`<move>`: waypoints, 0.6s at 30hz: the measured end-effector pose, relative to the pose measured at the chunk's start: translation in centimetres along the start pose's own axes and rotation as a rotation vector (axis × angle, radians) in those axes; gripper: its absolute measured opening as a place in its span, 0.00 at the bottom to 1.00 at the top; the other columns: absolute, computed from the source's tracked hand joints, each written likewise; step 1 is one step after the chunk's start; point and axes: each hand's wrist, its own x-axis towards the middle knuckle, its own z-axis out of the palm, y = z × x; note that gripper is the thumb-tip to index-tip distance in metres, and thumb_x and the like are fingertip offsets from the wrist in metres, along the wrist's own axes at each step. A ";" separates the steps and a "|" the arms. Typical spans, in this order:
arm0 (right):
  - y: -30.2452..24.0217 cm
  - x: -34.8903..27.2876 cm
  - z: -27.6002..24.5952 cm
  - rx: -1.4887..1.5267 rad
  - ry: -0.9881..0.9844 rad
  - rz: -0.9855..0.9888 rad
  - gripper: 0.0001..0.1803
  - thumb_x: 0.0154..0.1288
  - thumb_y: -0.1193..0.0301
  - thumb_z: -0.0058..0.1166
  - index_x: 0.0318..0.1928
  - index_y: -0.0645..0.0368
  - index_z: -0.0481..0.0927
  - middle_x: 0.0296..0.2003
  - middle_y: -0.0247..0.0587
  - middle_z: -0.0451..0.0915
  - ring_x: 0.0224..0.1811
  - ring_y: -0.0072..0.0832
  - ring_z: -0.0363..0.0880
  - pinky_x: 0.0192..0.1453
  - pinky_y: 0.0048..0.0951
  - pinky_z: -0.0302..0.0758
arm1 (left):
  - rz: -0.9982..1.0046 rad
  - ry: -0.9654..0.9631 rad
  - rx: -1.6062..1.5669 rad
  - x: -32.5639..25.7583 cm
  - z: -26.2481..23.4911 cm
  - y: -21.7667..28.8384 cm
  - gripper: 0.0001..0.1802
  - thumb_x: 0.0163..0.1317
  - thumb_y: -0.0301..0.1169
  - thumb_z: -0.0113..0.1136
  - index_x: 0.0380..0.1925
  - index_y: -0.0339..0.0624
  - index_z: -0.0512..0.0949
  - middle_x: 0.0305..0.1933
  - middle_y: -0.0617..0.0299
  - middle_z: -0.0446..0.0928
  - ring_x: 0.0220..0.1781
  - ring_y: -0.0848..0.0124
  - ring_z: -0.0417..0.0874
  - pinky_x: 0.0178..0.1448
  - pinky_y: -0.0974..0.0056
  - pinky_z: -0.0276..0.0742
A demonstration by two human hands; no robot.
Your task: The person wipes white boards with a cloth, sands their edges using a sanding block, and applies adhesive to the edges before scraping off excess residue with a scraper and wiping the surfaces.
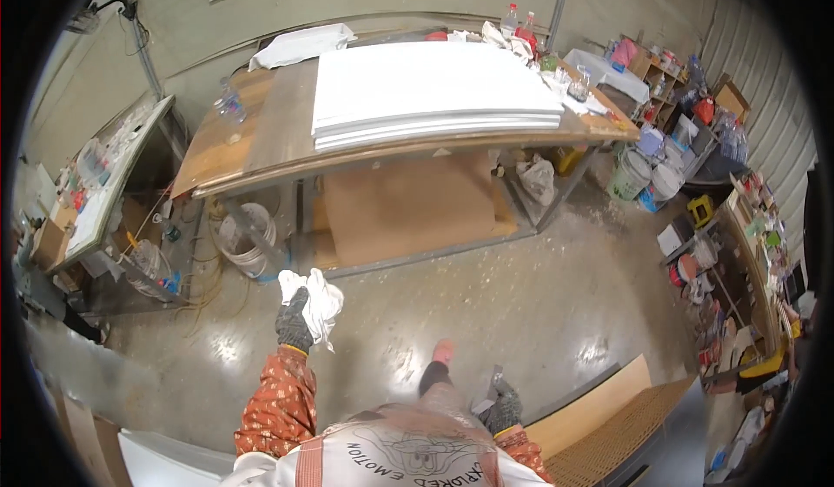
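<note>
My left hand, in a dark grey knit glove, is closed round a crumpled white cloth. It is held out over the floor, in front of the table and apart from it. Low on the right, close to my body, my right hand wears a similar glove. Its fingers are curled round a small grey tool with a narrow end sticking up; a pale flat piece shows beside the glove, and the kind is unclear. Ahead, a stack of white boards lies on a wooden worktable.
Under the table sit a brown board and a dirty white bucket. A side bench stands left. Buckets and cluttered shelves line the right. A woven-topped piece lies near my right hand.
</note>
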 end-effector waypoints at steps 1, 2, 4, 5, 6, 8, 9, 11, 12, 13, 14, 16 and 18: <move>-1.9 2.2 -2.8 0.070 0.106 -0.015 0.18 0.60 0.61 0.54 0.46 0.59 0.76 0.38 0.39 0.76 0.40 0.34 0.74 0.47 0.37 0.73 | -0.053 0.040 -0.498 2.3 15.2 4.6 0.22 0.66 0.34 0.48 0.57 0.36 0.63 0.58 0.57 0.67 0.58 0.62 0.68 0.65 0.55 0.59; -3.3 4.6 -2.2 0.097 0.116 0.043 0.18 0.61 0.61 0.53 0.46 0.59 0.76 0.38 0.39 0.76 0.40 0.34 0.74 0.47 0.37 0.73 | -0.129 0.175 -0.401 3.0 15.3 5.6 0.14 0.63 0.31 0.53 0.46 0.44 0.65 0.47 0.59 0.68 0.52 0.59 0.68 0.60 0.52 0.63; -7.5 10.3 -0.9 0.063 0.086 0.031 0.18 0.62 0.61 0.52 0.46 0.59 0.76 0.38 0.37 0.76 0.40 0.32 0.74 0.47 0.36 0.72 | -0.177 0.249 -0.440 6.3 17.8 7.4 0.18 0.58 0.40 0.59 0.44 0.50 0.66 0.46 0.58 0.68 0.48 0.60 0.69 0.54 0.48 0.66; -10.1 14.0 -0.3 0.145 -0.036 -0.055 0.17 0.62 0.61 0.51 0.45 0.59 0.76 0.38 0.35 0.76 0.40 0.32 0.74 0.47 0.35 0.72 | -0.213 0.313 -0.497 7.5 18.7 8.6 0.20 0.55 0.46 0.58 0.43 0.52 0.66 0.45 0.57 0.67 0.44 0.60 0.68 0.50 0.49 0.66; -12.0 17.0 0.1 0.230 -0.152 -0.128 0.16 0.62 0.61 0.50 0.43 0.59 0.76 0.38 0.34 0.77 0.41 0.31 0.74 0.46 0.34 0.72 | -0.258 0.384 -0.547 8.2 18.5 9.4 0.22 0.53 0.52 0.57 0.42 0.54 0.66 0.44 0.57 0.67 0.41 0.61 0.68 0.45 0.50 0.66; -18.1 21.4 3.1 -0.226 -0.264 -0.458 0.11 0.61 0.63 0.50 0.39 0.56 0.75 0.33 0.28 0.73 0.39 0.25 0.72 0.43 0.27 0.72 | -0.135 0.362 -0.577 8.9 15.3 11.0 0.24 0.52 0.57 0.50 0.43 0.57 0.67 0.42 0.58 0.67 0.38 0.61 0.65 0.40 0.52 0.63; -21.1 22.6 6.8 -0.585 -0.008 -0.661 0.10 0.59 0.65 0.51 0.38 0.55 0.75 0.31 0.27 0.72 0.38 0.24 0.71 0.42 0.26 0.71 | 0.044 0.191 -0.373 8.5 9.1 10.1 0.23 0.55 0.57 0.47 0.44 0.58 0.67 0.44 0.61 0.67 0.42 0.60 0.66 0.42 0.50 0.62; -27.7 26.6 10.4 -0.136 -0.299 -0.437 0.11 0.56 0.66 0.54 0.39 0.54 0.75 0.32 0.27 0.71 0.38 0.23 0.70 0.41 0.27 0.71 | 0.229 0.169 -0.180 8.2 4.7 9.2 0.24 0.59 0.57 0.42 0.50 0.59 0.67 0.50 0.64 0.68 0.51 0.57 0.66 0.46 0.45 0.60; -30.1 27.8 12.1 -0.105 -0.265 -0.520 0.13 0.57 0.65 0.55 0.42 0.54 0.75 0.34 0.30 0.73 0.39 0.24 0.71 0.43 0.27 0.71 | 0.240 0.310 -0.199 8.7 6.9 10.7 0.25 0.61 0.56 0.41 0.54 0.58 0.66 0.53 0.65 0.68 0.55 0.56 0.66 0.49 0.42 0.60; -32.1 28.7 14.1 -0.079 -0.235 -0.601 0.16 0.57 0.64 0.56 0.45 0.55 0.75 0.37 0.32 0.75 0.41 0.24 0.73 0.44 0.27 0.71 | 0.215 0.439 -0.378 10.2 11.8 13.0 0.28 0.64 0.54 0.41 0.60 0.55 0.64 0.56 0.64 0.67 0.61 0.56 0.63 0.55 0.41 0.59; -33.6 29.3 16.7 -0.103 -0.277 -0.569 0.16 0.57 0.64 0.56 0.45 0.55 0.75 0.37 0.32 0.75 0.41 0.24 0.73 0.44 0.27 0.71 | 0.293 0.606 -0.416 10.6 12.4 13.5 0.28 0.64 0.51 0.45 0.61 0.53 0.63 0.58 0.62 0.66 0.61 0.58 0.63 0.58 0.46 0.60; -35.8 30.5 21.0 -0.054 -0.239 -0.698 0.23 0.58 0.65 0.56 0.54 0.58 0.72 0.45 0.34 0.75 0.47 0.27 0.73 0.50 0.31 0.71 | 0.453 0.470 -0.304 11.9 11.3 14.3 0.28 0.66 0.50 0.44 0.61 0.47 0.65 0.61 0.60 0.68 0.60 0.57 0.68 0.66 0.55 0.58; -37.5 32.5 22.5 -0.151 -0.209 -0.795 0.26 0.59 0.66 0.56 0.58 0.59 0.69 0.50 0.36 0.73 0.51 0.28 0.71 0.54 0.31 0.68 | 0.531 0.708 -0.332 13.8 13.0 14.5 0.26 0.67 0.41 0.46 0.62 0.42 0.63 0.60 0.57 0.68 0.59 0.59 0.69 0.66 0.56 0.59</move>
